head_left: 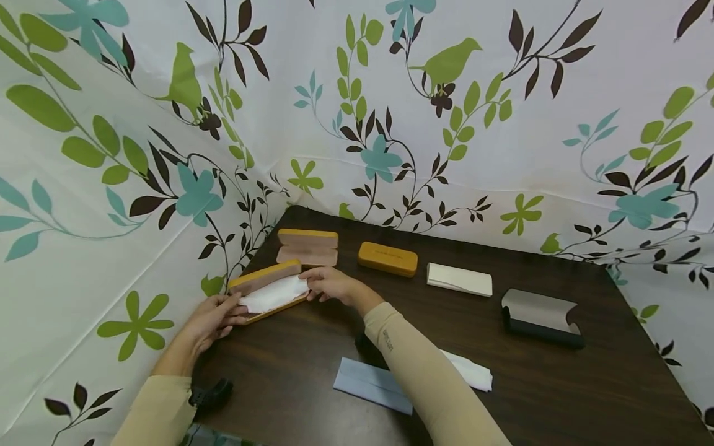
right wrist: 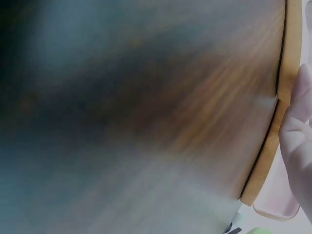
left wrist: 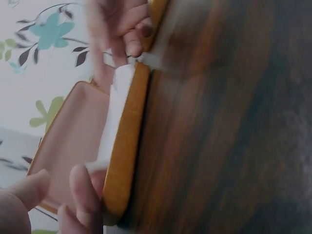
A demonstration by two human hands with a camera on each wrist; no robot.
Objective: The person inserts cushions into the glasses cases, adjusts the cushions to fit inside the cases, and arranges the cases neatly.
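An open yellow eyeglass case [head_left: 264, 275] with a pinkish lining lies at the left of the table. A folded white cloth [head_left: 275, 293] stretches lengthwise in its lower half. My left hand [head_left: 209, 319] is at the near left end, its fingertips pinching that end of the cloth by the case's rim. At the opposite end my right hand [head_left: 330, 286] pinches the cloth between thumb and fingers, close against the case. In the left wrist view, the lid [left wrist: 73, 141] stands raised beside the cloth [left wrist: 117, 102]. The right wrist view shows only part of the right hand [right wrist: 298, 141].
Behind stands a second open yellow case [head_left: 307, 248]. Rightward are a closed yellow case [head_left: 387, 259], a cream case [head_left: 459, 280] and an open black case [head_left: 541, 317]. A blue-grey folded piece [head_left: 372, 385] and another white cloth [head_left: 471, 373] lie near the right forearm.
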